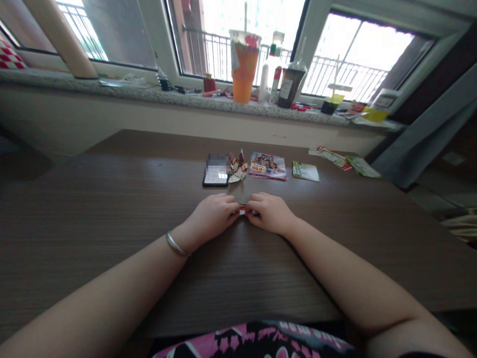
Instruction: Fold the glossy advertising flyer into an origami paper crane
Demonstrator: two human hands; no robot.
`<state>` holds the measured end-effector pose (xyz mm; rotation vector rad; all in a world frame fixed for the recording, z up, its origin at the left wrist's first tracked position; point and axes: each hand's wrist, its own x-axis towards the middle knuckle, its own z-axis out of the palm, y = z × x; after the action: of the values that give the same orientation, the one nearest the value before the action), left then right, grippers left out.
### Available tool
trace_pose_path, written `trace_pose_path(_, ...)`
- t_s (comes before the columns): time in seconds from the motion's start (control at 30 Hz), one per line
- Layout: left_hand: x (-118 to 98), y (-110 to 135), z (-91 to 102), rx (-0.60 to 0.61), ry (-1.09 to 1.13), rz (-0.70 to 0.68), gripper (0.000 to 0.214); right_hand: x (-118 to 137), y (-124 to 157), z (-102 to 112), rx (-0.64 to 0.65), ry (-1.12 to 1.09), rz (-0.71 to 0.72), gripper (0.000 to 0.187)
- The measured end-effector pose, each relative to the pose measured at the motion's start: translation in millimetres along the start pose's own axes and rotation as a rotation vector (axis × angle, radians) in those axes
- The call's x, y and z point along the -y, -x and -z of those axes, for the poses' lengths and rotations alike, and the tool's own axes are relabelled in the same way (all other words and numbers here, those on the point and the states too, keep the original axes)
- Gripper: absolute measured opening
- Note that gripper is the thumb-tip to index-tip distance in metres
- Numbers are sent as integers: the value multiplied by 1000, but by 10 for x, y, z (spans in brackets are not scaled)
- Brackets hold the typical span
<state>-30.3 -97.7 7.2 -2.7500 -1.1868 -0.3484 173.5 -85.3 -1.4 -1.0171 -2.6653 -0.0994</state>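
Close together near the middle of the brown table (112, 214), my left hand (216, 214) and my right hand (270, 213) pinch a small piece of folded paper (242, 210) between them. Only a red and white bit of it shows in the gap; my fingers hide the rest. Just beyond my hands lies a black-edged phone (216, 176) with its screen lit. Touching its right side is a folded paper shape (238, 168) with pointed tips. A stack of printed leaflets (268, 166) sits to the right of that.
A small pile of green and white cards (305, 171) lies right of the leaflets, and several paper strips (335, 158) are at the far right. On the windowsill (149, 94) stand an orange cup (245, 69), a dark cup (290, 87) and bottles.
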Motion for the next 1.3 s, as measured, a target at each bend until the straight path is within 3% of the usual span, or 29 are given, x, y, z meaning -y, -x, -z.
trace_pose_path(0.43,85,9,-115,47,336,128,13,6,0,-10,33,-170,-41,13)
trace_pose_path(1.0,69,-34,-106,100,285,118,19,53,-43,-60,66,-253,-193,12)
trace_pose_path(1.3,64,-33,-86,96,248,139,25,22,-55,-57,94,-220,-223,22)
